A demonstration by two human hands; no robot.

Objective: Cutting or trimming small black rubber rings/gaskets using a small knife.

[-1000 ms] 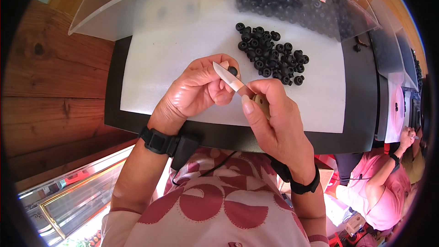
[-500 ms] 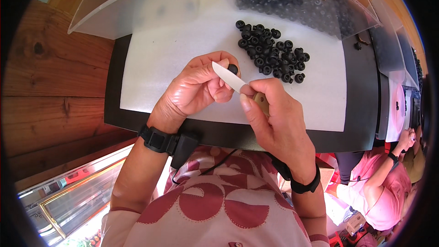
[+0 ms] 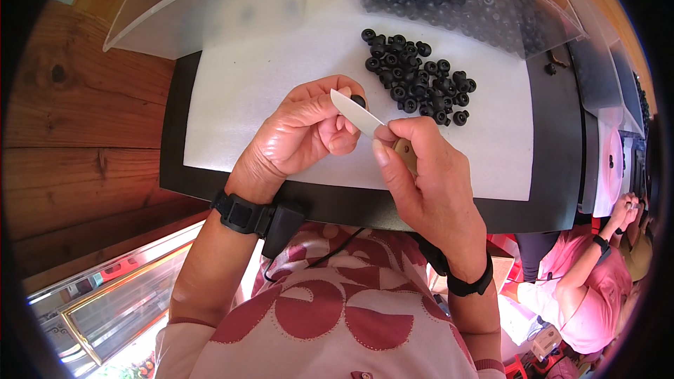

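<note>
Between the thumb and fingers of my left hand (image 3: pixel 309 123) is a small round black rubber-like part (image 3: pixel 358 101), mostly covered by the fingers and the blade. My right hand (image 3: pixel 439 186) grips a small knife (image 3: pixel 357 112) by its tan handle. The pale blade slants up and left across the black part, its tip close to my left thumb; whether the edge touches the part I cannot tell. Beyond my hands, a loose pile of similar black knobbed parts (image 3: pixel 420 78) lies on the white sheet (image 3: pixel 239 112).
A translucent bin (image 3: pixel 477 10) full of black parts stands at the back right, another translucent bin (image 3: pixel 203 17) at the back left. The dark table edge (image 3: pixel 337 203) runs before me. Wooden planks (image 3: pixel 84 119) are at left. A co-worker in pink (image 3: pixel 590 288) works at far right.
My right hand and the knife have shifted slightly to the right, the tip moving a little up the left thumb. My left hand stays nearly still, holding the black part.
</note>
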